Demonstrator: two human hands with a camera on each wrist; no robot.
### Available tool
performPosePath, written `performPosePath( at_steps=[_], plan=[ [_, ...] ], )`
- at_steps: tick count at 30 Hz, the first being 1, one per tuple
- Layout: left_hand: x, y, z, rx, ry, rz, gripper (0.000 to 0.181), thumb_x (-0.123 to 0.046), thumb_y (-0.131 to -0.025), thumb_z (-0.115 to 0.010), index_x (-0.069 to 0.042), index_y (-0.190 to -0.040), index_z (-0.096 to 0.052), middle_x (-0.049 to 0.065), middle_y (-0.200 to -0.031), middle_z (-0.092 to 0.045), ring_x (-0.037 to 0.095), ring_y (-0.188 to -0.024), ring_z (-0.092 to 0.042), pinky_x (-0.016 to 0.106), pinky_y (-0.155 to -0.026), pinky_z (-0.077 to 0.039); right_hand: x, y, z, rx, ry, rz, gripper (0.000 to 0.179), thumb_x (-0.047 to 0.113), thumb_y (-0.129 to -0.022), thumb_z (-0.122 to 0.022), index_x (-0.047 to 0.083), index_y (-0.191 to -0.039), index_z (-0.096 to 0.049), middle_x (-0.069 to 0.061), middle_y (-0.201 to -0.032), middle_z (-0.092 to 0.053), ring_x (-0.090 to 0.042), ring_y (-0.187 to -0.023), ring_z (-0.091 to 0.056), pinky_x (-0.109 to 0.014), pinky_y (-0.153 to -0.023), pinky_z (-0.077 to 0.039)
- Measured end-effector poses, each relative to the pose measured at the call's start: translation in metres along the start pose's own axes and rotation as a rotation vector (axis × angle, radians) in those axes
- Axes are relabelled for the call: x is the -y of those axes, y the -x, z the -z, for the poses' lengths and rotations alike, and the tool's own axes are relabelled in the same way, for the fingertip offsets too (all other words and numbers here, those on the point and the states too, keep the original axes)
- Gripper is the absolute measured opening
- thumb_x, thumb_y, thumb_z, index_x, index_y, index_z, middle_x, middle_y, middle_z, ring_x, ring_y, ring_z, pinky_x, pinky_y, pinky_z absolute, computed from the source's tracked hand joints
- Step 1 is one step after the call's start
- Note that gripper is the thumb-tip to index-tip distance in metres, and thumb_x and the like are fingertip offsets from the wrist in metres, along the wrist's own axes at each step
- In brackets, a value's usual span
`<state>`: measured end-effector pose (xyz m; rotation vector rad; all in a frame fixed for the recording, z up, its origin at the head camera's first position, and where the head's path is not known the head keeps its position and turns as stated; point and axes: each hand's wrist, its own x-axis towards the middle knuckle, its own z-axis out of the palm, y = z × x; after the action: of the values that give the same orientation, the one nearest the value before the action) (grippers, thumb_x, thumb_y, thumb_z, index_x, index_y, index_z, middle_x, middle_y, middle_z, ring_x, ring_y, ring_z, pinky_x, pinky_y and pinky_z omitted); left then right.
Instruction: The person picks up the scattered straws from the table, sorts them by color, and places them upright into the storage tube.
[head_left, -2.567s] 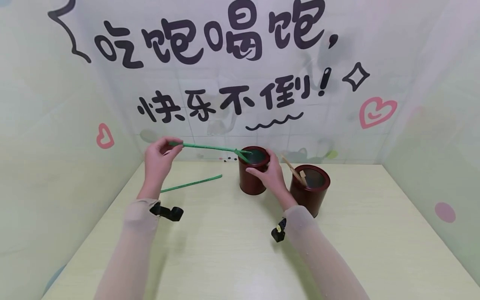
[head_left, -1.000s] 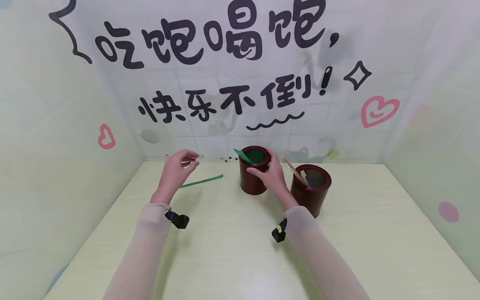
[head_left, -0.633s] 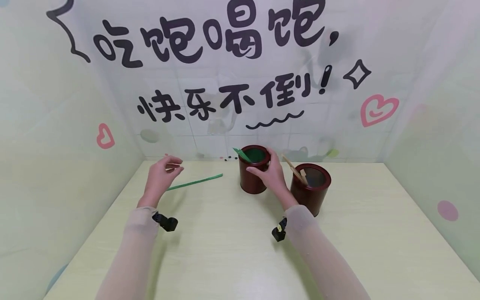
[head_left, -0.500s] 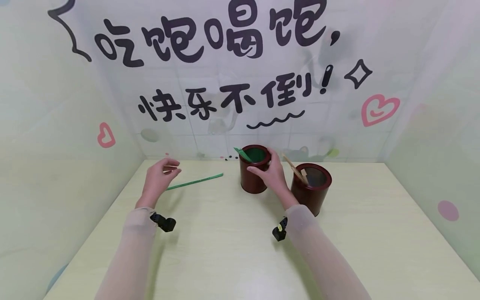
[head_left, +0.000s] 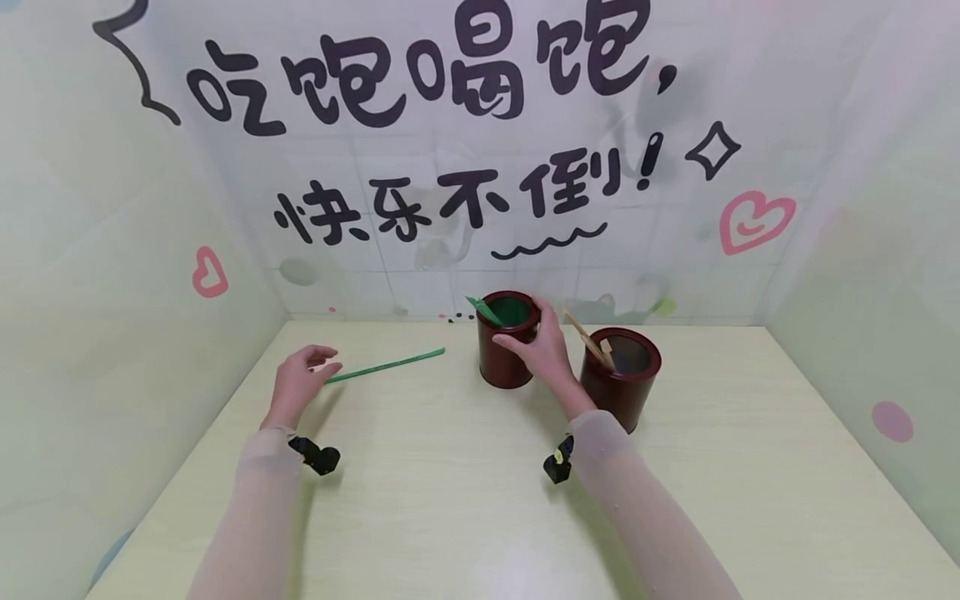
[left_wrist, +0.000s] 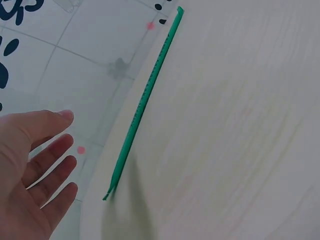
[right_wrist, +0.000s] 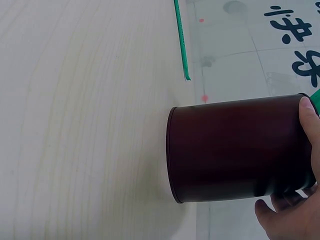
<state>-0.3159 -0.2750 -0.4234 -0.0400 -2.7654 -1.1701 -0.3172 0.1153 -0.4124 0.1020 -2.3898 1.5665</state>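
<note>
My left hand (head_left: 300,379) is open, thumb and fingers apart, holding nothing. It hovers by the left end of a wrapped green straw (head_left: 386,365), long and thin with a printed wrapper, lying on the table; a gap shows between them in the left wrist view, where the straw (left_wrist: 142,102) has a pinched end. My right hand (head_left: 546,346) grips the rim and side of a dark red canister (head_left: 504,367), standing upright. Inside that canister, more green straws (head_left: 486,311) lean to the left with their ends above the rim. In the right wrist view the canister's wall (right_wrist: 240,150) fills the middle.
A second dark red canister (head_left: 622,396) stands right of my right forearm, with thin light wooden sticks (head_left: 596,342) leaning in it. The pale wooden table (head_left: 450,500) meets a printed curtain (head_left: 420,158) at the back and both sides.
My left hand has let its green straw go into the canister, then moved left and down toward the straw on the table. My right hand keeps its grip on the canister.
</note>
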Motion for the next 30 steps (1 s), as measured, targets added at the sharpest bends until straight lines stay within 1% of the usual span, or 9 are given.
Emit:
performPosePath(
  at_steps=[5,7,9,13,16,18,23,26,30],
  plan=[
    [0.018,0.002,-0.006,0.042,-0.024,0.107,0.047,-0.019,-0.099,-0.06,0.004,-0.139,-0.051,0.032,-0.15,-0.039,0.049,-0.137,-0.039,0.061,-0.111,-0.037,0.001,0.001,-0.001,0.006,0.004,-0.008,0.094,0.036,-0.082,-0.082,0.01,-0.154,-0.027,-0.012,-0.153,-0.04,-0.028,-0.141,-0.042,-0.049,-0.114,-0.042],
    [0.025,0.003,-0.008,0.053,-0.058,0.136,0.048,-0.017,-0.097,-0.062,0.006,-0.138,-0.052,0.034,-0.149,-0.039,0.052,-0.137,-0.037,0.063,-0.112,-0.036,0.001,0.001,-0.001,0.005,0.006,-0.015,0.094,0.036,-0.082,-0.082,0.011,-0.154,-0.027,-0.012,-0.154,-0.04,-0.028,-0.142,-0.041,-0.049,-0.115,-0.042],
    [0.029,0.004,-0.01,0.053,-0.1,0.148,0.044,-0.014,-0.095,-0.064,0.007,-0.133,-0.056,0.035,-0.146,-0.042,0.054,-0.136,-0.038,0.065,-0.111,-0.034,0.002,0.002,-0.001,0.005,0.008,-0.018,0.094,0.037,-0.082,-0.082,0.011,-0.154,-0.027,-0.011,-0.154,-0.04,-0.028,-0.142,-0.041,-0.049,-0.115,-0.042],
    [0.031,0.006,-0.012,0.05,-0.166,0.158,0.028,-0.012,-0.094,-0.064,0.004,-0.117,-0.067,0.033,-0.134,-0.056,0.051,-0.126,-0.048,0.062,-0.1,-0.044,0.001,0.001,-0.002,0.0,0.008,-0.023,0.094,0.037,-0.082,-0.082,0.012,-0.154,-0.027,-0.011,-0.153,-0.04,-0.027,-0.141,-0.042,-0.048,-0.114,-0.043],
    [0.029,0.006,-0.012,0.051,-0.178,0.166,0.022,-0.014,-0.096,-0.063,0.002,-0.11,-0.07,0.03,-0.126,-0.061,0.046,-0.115,-0.055,0.054,-0.088,-0.048,0.0,0.0,-0.001,-0.007,0.012,-0.02,0.094,0.036,-0.082,-0.082,0.011,-0.154,-0.027,-0.012,-0.153,-0.04,-0.028,-0.141,-0.042,-0.049,-0.114,-0.043],
    [0.028,0.006,-0.013,0.047,-0.176,0.173,0.021,-0.014,-0.096,-0.062,0.001,-0.109,-0.07,0.028,-0.122,-0.063,0.044,-0.111,-0.057,0.051,-0.086,-0.049,0.001,0.001,-0.001,-0.006,0.012,-0.015,0.094,0.036,-0.082,-0.082,0.011,-0.154,-0.027,-0.012,-0.153,-0.04,-0.028,-0.141,-0.042,-0.049,-0.114,-0.042],
    [0.025,0.007,-0.015,-0.004,-0.139,0.188,0.021,-0.014,-0.098,-0.057,0.0,-0.112,-0.064,0.026,-0.119,-0.063,0.04,-0.107,-0.058,0.052,-0.089,-0.048,0.002,0.002,-0.001,0.002,0.004,-0.012,0.095,0.034,-0.083,-0.082,0.01,-0.155,-0.026,-0.013,-0.154,-0.039,-0.029,-0.142,-0.041,-0.049,-0.114,-0.042],
    [0.022,0.007,-0.014,-0.056,-0.115,0.168,0.019,-0.012,-0.098,-0.055,0.0,-0.112,-0.06,0.024,-0.114,-0.062,0.037,-0.1,-0.057,0.047,-0.084,-0.049,0.002,0.002,0.0,0.0,0.002,-0.014,0.095,0.034,-0.083,-0.082,0.01,-0.155,-0.026,-0.013,-0.154,-0.039,-0.029,-0.142,-0.041,-0.049,-0.114,-0.042],
    [0.015,0.007,-0.011,-0.122,-0.082,0.124,0.018,-0.012,-0.098,-0.056,0.0,-0.111,-0.061,0.02,-0.105,-0.062,0.031,-0.091,-0.057,0.037,-0.075,-0.046,0.002,0.002,0.0,-0.003,0.005,-0.02,0.095,0.036,-0.082,-0.082,0.011,-0.154,-0.027,-0.012,-0.154,-0.04,-0.028,-0.142,-0.041,-0.049,-0.115,-0.042]
  ],
)
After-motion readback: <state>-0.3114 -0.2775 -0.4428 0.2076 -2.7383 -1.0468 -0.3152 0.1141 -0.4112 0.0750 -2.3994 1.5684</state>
